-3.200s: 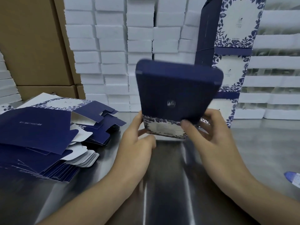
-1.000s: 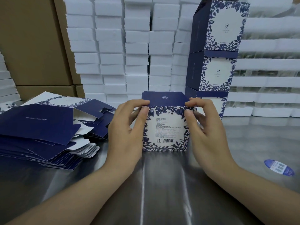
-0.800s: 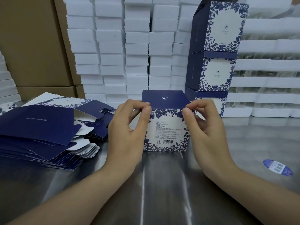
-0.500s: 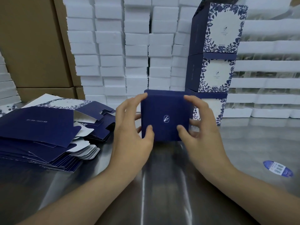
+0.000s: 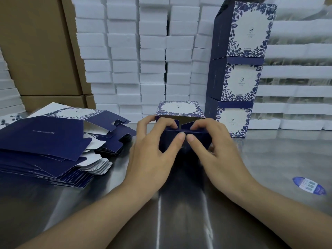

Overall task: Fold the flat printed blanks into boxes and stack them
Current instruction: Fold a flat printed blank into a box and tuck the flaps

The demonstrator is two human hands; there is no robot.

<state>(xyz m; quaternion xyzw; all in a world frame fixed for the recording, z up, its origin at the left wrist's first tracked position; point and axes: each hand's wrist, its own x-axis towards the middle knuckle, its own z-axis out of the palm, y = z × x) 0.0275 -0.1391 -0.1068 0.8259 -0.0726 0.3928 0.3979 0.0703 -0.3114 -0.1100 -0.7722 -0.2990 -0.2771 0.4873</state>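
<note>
Left hand (image 5: 152,155) and right hand (image 5: 220,155) pinch the half-folded box (image 5: 179,109) at its open end — facing me; finished stack (image 5: 240,78) nearer my right.

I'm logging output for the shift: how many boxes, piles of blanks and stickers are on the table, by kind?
Stacked boxes: 3
Box being folded: 1
Pile of flat blanks: 1 (sheets too many to count)
Oval sticker: 1
Total: 6

Navy floral box (image 5: 179,109) lies sideways, open-ended, between blanks (image 5: 41,139) and stacked boxes (image 5: 240,81).
</note>
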